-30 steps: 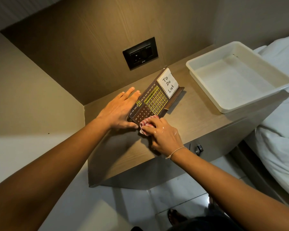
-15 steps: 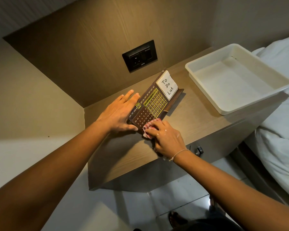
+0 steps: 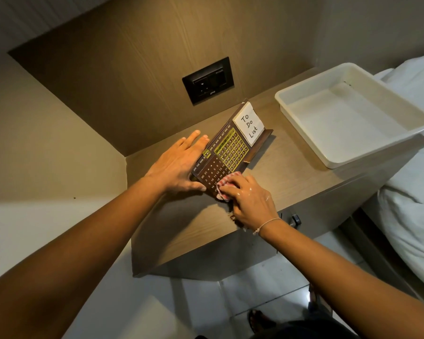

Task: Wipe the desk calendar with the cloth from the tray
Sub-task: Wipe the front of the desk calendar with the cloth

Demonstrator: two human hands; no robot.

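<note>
A brown desk calendar (image 3: 227, 152) with a gold date grid and a white "To Do List" note stands tilted on the wooden bedside table (image 3: 189, 231). My left hand (image 3: 179, 165) grips its left end, thumb at the front and fingers behind. My right hand (image 3: 251, 201) presses a red-and-white checked cloth (image 3: 224, 189) against the calendar's lower front corner. Most of the cloth is hidden under my fingers. The white tray (image 3: 353, 113) sits at the table's right end with nothing in it.
A black wall socket plate (image 3: 208, 80) is on the wood panel behind the table. A bed with white bedding (image 3: 411, 192) lies right of the table. A drawer knob (image 3: 295, 219) juts from the table's front. Tiled floor lies below.
My right hand with the cloth has slid slightly up along the calendar's lower front edge. My left hand keeps its hold on the calendar's left end.
</note>
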